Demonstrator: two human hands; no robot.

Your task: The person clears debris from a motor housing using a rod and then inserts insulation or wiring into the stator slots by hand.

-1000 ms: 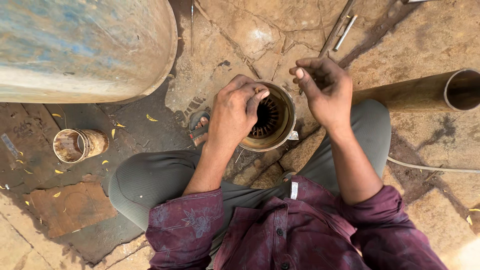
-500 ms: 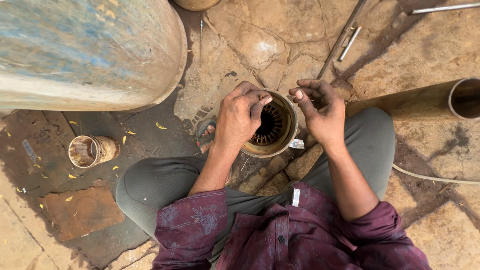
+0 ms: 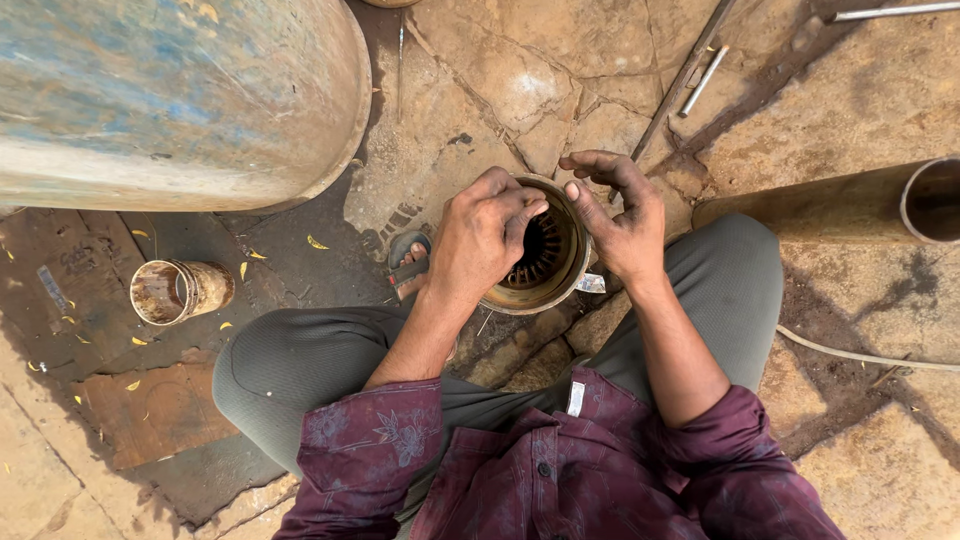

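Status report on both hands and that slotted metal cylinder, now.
Left hand over the slotted metal cylinder, fingers at its rim. Right hand on the far rim, fingers spread. Cylinder upright between the knees. Nothing blocking; small open can lies well left.

That round stator housing [image 3: 545,255] you've got is dull, grimy metal with ribbed slots inside. Stone floor [image 3: 480,100] is rough and cracked; the far-left drum [image 3: 170,100] looks scuffed, matt, painted metal.
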